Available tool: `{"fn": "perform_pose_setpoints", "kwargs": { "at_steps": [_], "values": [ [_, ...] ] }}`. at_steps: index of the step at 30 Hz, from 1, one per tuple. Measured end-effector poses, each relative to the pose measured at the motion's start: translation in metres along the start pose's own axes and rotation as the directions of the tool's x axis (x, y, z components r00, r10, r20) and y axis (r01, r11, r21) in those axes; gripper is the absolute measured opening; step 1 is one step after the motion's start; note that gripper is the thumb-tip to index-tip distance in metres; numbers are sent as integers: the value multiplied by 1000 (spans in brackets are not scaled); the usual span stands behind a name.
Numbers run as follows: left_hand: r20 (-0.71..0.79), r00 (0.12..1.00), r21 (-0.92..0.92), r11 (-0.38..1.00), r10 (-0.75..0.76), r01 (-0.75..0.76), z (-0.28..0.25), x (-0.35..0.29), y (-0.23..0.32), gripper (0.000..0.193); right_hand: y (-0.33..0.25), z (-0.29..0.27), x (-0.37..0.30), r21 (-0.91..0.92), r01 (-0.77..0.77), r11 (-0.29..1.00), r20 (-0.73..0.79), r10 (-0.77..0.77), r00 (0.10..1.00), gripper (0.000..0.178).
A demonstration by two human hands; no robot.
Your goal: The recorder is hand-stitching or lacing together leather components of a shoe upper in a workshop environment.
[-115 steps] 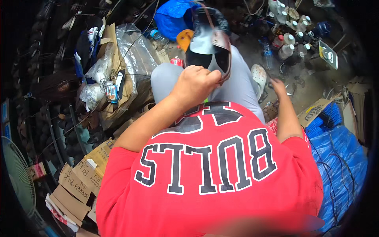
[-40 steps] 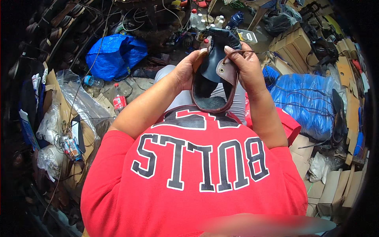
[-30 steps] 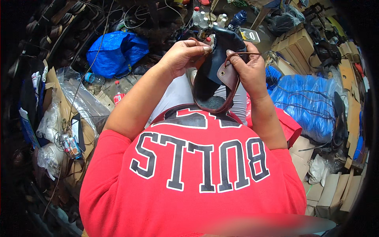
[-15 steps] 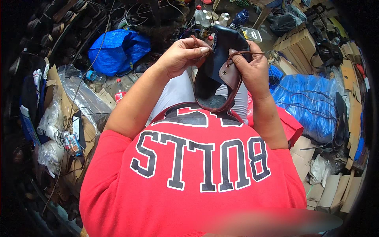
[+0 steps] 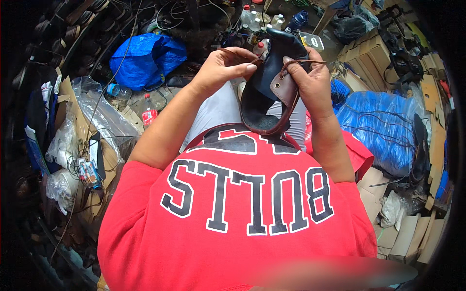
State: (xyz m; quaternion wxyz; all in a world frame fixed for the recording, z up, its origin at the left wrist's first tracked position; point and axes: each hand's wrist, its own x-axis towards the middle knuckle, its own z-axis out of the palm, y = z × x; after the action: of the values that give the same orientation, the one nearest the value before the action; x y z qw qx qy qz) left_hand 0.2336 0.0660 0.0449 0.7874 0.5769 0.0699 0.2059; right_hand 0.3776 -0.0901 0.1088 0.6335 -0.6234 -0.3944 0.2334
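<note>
A shoe (image 5: 267,89) with a dark lining and brown leather eyelet flap (image 5: 284,91) is held above my lap, its heel end toward my shirt. My right hand (image 5: 310,82) grips its right side, thumb on the flap beside two eyelets. A brown lace (image 5: 310,61) runs under that thumb and sticks out to the right. At the shoe's left edge, my left hand (image 5: 225,70) is closed, thumb against fingers, on a brown lace end (image 5: 227,50) that trails over the fingers. The fingertips behind the shoe are hidden.
Bottles (image 5: 255,24) stand beyond the shoe. A blue bag (image 5: 145,60) and a red-labelled bottle (image 5: 149,114) are to the left, near rows of shoes (image 5: 73,31). Plastic-wrapped blue material (image 5: 376,128) and cardboard (image 5: 366,56) lie on the right.
The left hand has shifted slightly and its fingers have stretched over more; the lace loop above them now lies lower, toward the left. The shoe has tilted a little; the right hand keeps its grip.
</note>
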Motion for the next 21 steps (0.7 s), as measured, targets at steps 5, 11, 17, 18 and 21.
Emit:
{"fn": "perform_pose_setpoints", "kwargs": {
  "at_steps": [5,11,17,18,21],
  "values": [
    [-153,978,-217,970,-144,109,0,3,-15,17,3,1,-1,59,-34,998,21,33,999,23],
    [-108,963,-347,917,-247,197,-2,7,-21,18,3,2,1,51,-51,997,26,49,998,22],
    [-126,948,-400,889,-292,220,1,9,-25,18,4,2,1,93,-63,994,38,60,997,22],
    [-128,945,-435,873,-300,219,1,9,-25,19,5,2,1,119,-71,990,39,67,997,23],
    [-103,914,-490,820,-392,296,3,9,-24,17,9,-1,2,167,-112,980,57,104,993,23]
  ]
}}
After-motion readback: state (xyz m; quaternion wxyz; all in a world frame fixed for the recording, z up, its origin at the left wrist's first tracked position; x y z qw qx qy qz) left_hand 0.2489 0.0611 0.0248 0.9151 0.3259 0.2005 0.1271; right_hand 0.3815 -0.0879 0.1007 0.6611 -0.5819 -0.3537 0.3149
